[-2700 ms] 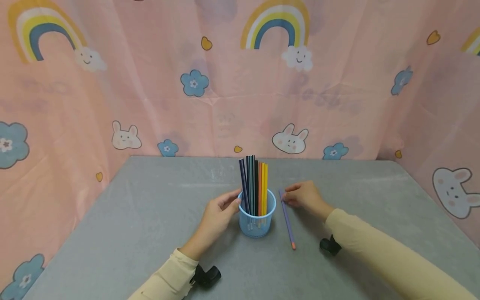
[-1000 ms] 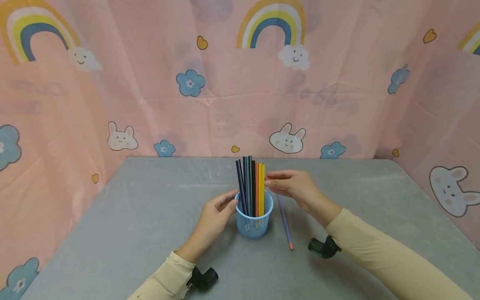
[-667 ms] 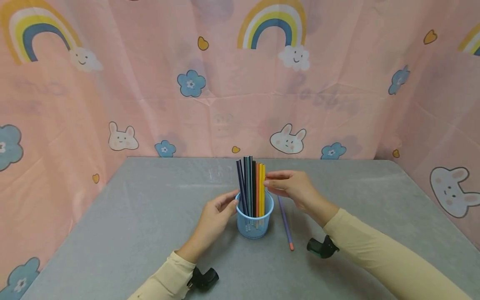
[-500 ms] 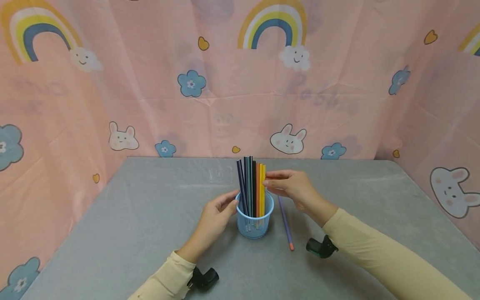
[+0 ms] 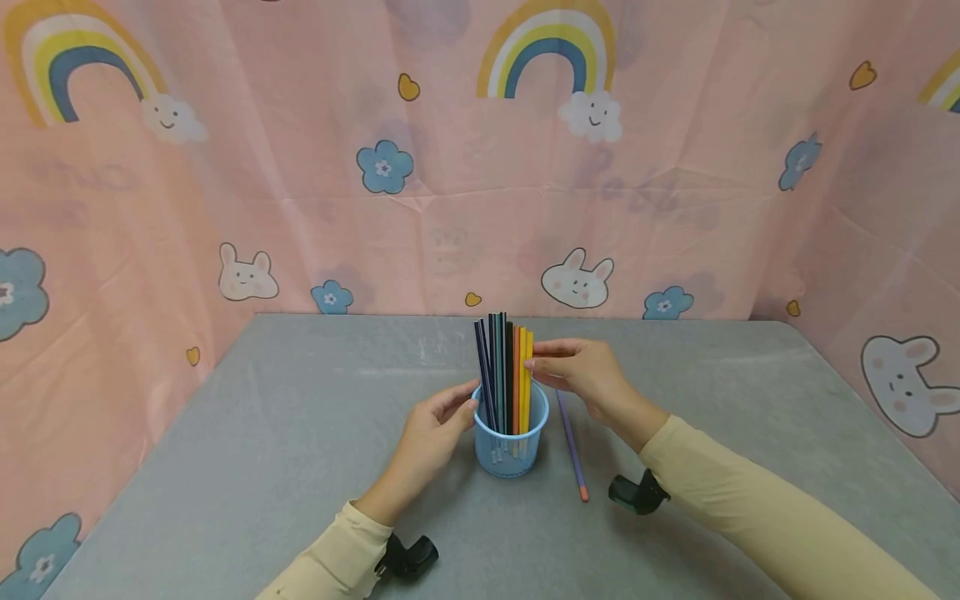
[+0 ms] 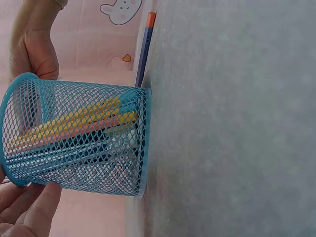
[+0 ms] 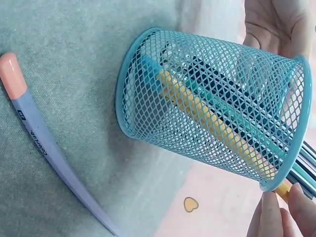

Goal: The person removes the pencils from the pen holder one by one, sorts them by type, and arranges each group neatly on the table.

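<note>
My left hand (image 5: 427,433) is gripping the mesh cup (image 5: 506,463) at its left; dark pencils (image 5: 509,375) and orange pencil (image 5: 516,375) are standing inside. My right hand (image 5: 591,375) is pinching a yellow pencil (image 5: 527,400), cup's right. Looking mostly done; purple pencil (image 5: 571,442) is remaining outside, right of cup.

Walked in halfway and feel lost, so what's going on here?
Someone is handling pencils at a table. Their left hand holds the side of a blue mesh cup, while the right hand pinches a yellow pencil standing in it. Dark pencils and an orange one stand in there too. A purple pencil lies outside, to the cup's right.
</note>
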Demonstrator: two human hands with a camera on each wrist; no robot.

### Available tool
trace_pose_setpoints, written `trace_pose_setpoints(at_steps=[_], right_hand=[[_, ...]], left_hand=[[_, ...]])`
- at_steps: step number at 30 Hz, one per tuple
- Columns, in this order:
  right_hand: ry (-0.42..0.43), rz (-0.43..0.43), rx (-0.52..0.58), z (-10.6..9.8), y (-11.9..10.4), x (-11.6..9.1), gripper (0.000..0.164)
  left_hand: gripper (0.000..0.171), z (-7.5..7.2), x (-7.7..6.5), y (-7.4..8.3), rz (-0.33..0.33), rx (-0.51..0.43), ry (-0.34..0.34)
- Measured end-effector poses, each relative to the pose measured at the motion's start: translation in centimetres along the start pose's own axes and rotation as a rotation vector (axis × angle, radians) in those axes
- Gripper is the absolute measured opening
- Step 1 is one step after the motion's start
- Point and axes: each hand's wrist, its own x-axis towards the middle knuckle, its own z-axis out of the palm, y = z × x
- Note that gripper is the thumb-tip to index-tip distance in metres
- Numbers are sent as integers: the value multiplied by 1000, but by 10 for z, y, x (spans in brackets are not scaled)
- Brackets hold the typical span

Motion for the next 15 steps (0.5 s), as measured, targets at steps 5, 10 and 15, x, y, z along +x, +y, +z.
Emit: trace_pose_setpoints(at_steps=[5, 10, 15], right_hand=[[-4, -10, 14, 1, 0, 0, 33], [5, -12, 17, 0, -1, 0, 34], [23, -22, -8, -5, -5, 0, 38]], left_hand=[[38, 0, 0, -1, 2, -3, -3], [38, -1, 1, -3, 1, 5, -12], [39, -1, 1, -3, -10, 6, -18]])
